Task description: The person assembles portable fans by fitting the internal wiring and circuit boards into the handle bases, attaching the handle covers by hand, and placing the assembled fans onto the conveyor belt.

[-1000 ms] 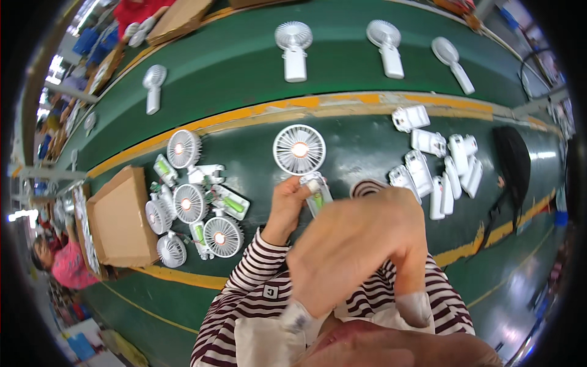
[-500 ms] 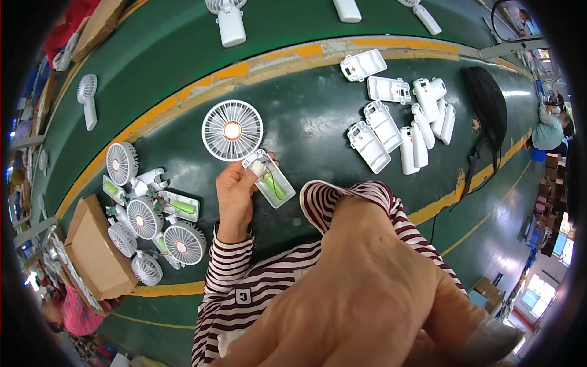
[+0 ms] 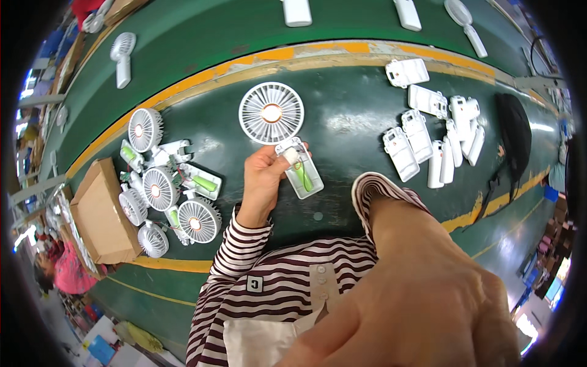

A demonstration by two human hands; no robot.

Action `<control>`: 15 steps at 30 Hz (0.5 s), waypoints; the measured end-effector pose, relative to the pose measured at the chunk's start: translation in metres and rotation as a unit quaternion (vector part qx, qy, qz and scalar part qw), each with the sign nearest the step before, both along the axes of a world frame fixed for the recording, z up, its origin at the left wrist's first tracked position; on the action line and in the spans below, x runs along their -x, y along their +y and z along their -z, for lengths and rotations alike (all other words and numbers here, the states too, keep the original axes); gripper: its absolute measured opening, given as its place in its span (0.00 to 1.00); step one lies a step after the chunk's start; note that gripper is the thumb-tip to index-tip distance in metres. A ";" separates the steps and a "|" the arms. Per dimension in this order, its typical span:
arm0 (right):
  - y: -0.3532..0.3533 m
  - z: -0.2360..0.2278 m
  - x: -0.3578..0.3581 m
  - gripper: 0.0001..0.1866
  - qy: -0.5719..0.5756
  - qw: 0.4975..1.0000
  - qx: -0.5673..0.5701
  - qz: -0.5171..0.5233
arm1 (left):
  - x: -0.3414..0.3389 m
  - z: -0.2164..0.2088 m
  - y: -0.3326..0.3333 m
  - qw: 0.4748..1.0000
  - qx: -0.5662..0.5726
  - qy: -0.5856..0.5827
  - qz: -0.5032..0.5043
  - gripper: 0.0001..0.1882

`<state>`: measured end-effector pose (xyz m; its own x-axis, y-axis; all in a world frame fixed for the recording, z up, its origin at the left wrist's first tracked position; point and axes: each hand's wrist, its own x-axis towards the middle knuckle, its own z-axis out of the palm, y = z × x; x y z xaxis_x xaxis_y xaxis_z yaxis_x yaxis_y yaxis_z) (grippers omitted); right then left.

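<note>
My left hand (image 3: 260,183) is closed round the neck end of a white handheld fan (image 3: 287,119), with a white wrapping on the thumb. The fan's round grille faces up. Its handle (image 3: 312,183) lies open toward me, showing a green battery (image 3: 301,175) and thin wires inside. My right hand (image 3: 422,306) is raised close to the camera, its back filling the lower right. Its fingers run out of the picture at the lower edge, so what they hold, if anything, is hidden.
Several fans with open handles (image 3: 160,189) lie on the left beside a cardboard box (image 3: 101,214). White handle covers (image 3: 400,154) are grouped on the right, near a black bag (image 3: 512,134). Beyond the yellow edge, more fans (image 3: 123,58) lie on a green surface.
The view has shifted, so the bench items appear further right or higher. My left hand keeps hold of the fan. The right hand stays near the camera and appears lower and further right.
</note>
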<state>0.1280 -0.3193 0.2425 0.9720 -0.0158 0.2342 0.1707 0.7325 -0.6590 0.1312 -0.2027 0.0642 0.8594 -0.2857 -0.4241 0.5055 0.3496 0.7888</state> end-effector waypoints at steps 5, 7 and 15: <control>0.023 -0.020 0.006 0.16 0.020 1.000 -0.014 -0.007 | 0.005 0.008 0.009 1.000 -0.021 -0.005 -0.002 0.12; 0.014 -0.029 0.025 0.15 0.024 1.000 -0.012 -0.001 | 0.004 0.008 0.008 1.000 -0.015 -0.009 0.002 0.12; 0.028 -0.061 0.045 0.10 0.056 0.996 0.006 0.071 | 0.004 0.008 0.009 0.999 -0.025 0.011 0.019 0.12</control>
<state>0.0828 -0.2917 0.3034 0.9804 -0.1524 0.1249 0.1962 0.6978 -0.6889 0.1269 -0.1935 0.0565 0.8380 -0.2964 -0.4581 0.5360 0.2900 0.7928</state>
